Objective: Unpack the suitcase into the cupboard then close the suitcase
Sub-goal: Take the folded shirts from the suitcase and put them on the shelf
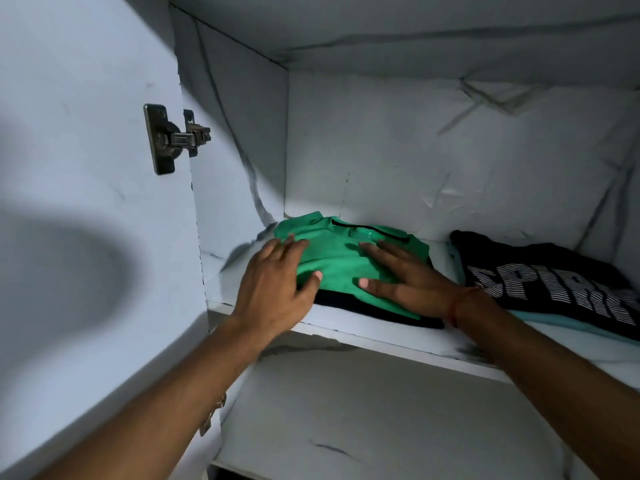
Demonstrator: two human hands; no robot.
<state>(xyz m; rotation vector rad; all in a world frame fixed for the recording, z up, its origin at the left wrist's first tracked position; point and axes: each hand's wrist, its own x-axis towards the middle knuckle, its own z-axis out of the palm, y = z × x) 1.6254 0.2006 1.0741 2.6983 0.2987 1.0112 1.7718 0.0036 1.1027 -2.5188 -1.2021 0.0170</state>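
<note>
Hands are laid flat and open on the green shirt (pixel 346 261), left hand (pixel 277 282) and right hand (pixel 408 275), likely to smooth it. It is stacked on the cupboard shelf (pixel 363 332), beside the black shirt (pixel 540 278).

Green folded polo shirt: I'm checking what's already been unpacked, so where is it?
In the head view, the green folded polo shirt lies on a dark folded garment at the cupboard shelf's left, under both hands, left of the black printed T-shirt.
</note>
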